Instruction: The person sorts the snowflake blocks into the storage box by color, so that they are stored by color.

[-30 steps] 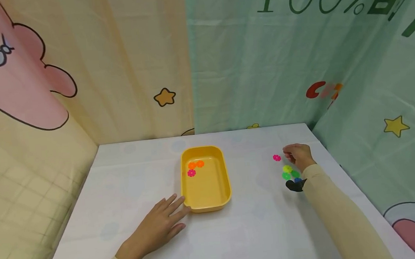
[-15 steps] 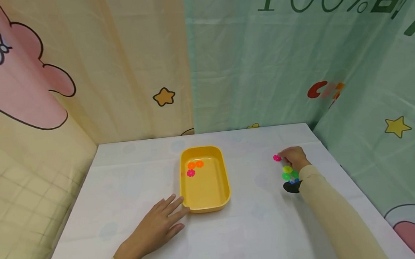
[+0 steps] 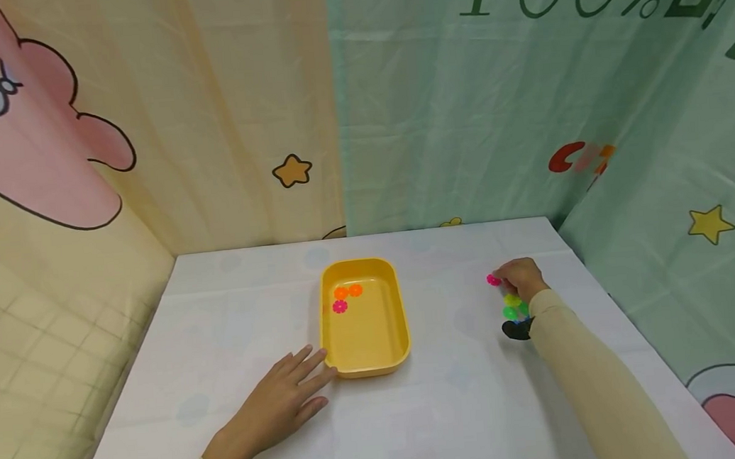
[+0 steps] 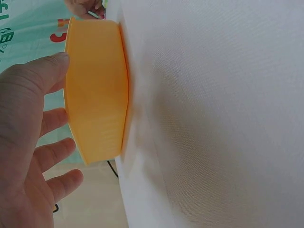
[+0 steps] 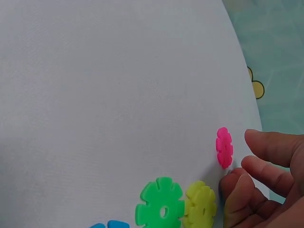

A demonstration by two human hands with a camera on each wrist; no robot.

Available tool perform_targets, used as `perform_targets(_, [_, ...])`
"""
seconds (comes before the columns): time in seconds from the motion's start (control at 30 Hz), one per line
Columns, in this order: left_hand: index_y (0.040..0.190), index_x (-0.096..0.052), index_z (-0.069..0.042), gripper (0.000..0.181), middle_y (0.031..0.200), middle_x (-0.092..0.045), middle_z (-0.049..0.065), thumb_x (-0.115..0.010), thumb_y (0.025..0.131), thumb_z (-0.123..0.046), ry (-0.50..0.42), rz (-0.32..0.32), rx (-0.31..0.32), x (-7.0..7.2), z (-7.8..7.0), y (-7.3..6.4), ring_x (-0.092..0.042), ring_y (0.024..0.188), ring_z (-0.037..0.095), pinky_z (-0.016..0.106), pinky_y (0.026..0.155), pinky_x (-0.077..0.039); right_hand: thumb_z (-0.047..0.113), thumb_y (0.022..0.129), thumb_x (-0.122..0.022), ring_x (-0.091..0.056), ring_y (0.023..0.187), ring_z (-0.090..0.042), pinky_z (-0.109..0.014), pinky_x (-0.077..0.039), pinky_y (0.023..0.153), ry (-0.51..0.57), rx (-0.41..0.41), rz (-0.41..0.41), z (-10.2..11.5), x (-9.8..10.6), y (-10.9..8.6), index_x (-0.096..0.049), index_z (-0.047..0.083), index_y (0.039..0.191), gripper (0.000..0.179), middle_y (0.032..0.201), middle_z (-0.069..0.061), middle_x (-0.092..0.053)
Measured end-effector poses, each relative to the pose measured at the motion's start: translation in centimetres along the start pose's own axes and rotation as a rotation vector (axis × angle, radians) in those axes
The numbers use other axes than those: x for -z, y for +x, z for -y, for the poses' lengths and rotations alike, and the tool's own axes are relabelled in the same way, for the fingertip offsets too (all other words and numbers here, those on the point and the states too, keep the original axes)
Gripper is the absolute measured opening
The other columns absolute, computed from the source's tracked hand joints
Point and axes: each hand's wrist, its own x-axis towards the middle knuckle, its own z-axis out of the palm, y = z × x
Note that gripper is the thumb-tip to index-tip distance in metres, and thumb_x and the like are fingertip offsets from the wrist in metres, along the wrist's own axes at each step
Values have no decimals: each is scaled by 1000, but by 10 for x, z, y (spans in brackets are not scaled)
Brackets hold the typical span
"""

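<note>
Flower pieces lay in two places on the desk. At left, the left hand rested its straight, spread fingers at the rim of the yellow tray. Inside were two orange pieces and one pink piece. Farther right, a second pink piece was at the fingertips of the right hand, whose thumb and forefinger stood apart; yellow, green and blue pieces lay close by.
</note>
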Motion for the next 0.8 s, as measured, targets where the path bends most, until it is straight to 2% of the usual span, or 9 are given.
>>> perform_targets(0.23, [138, -65, -23, 50, 150, -56, 8, -76, 91, -38, 29, -56, -34, -2, 1, -1, -50, 140, 35, 57, 108, -46, 17, 91, -73, -47, 60, -20, -29, -44, 59, -43, -5, -15, 3, -3, 2, -60, -4, 110, 32, 63, -2, -50])
perform_targets(0.37, [138, -65, -23, 50, 150, -56, 8, -76, 91, -37, 27, -52, -27, -1, 0, 0, -50, 140, 34, 57, 109, -46, 17, 88, -77, -49, 58, -19, -29, -44, 57, -123, 17, -63, 4, -7, 2, -64, -6, 105, 32, 61, -2, -52])
perform_targets(0.43, [139, -64, -23, 50, 151, -55, 7, -75, 92, -38, 24, -37, -18, 0, 0, 0, -48, 141, 33, 56, 110, -45, 19, 87, -78, -53, 65, -21, -31, -47, 62, -197, 40, -97, 6, -11, 0, -66, -7, 104, 33, 70, -7, -59])
perform_targets(0.5, [140, -64, -23, 50, 152, -54, 7, -74, 93, -39, 20, -20, -8, 0, 0, 0, -47, 143, 33, 56, 111, -44, 21, 87, -78, -57, 78, -27, -37, -52, 73, -294, 72, -121, 8, -14, -3, -68, -11, 108, 39, 87, -17, -67])
perform_targets(0.63, [141, -62, -24, 50, 153, -52, 6, -72, 95, -40, 17, 7, 5, 1, -1, 0, -45, 144, 32, 55, 113, -42, 24, 88, -76, -55, 102, -37, -47, -51, 98, -420, 84, -133, 12, -21, -8, -64, -14, 119, 50, 125, -29, -64])
perform_targets(0.8, [142, -62, -24, 51, 154, -51, 6, -72, 95, -40, 0, 20, 18, 2, -1, 0, -44, 145, 32, 56, 114, -41, 23, 89, -75, -54, 105, -37, -49, -49, 103, -434, 50, -135, 17, -26, -10, -61, -14, 123, 52, 129, -30, -61])
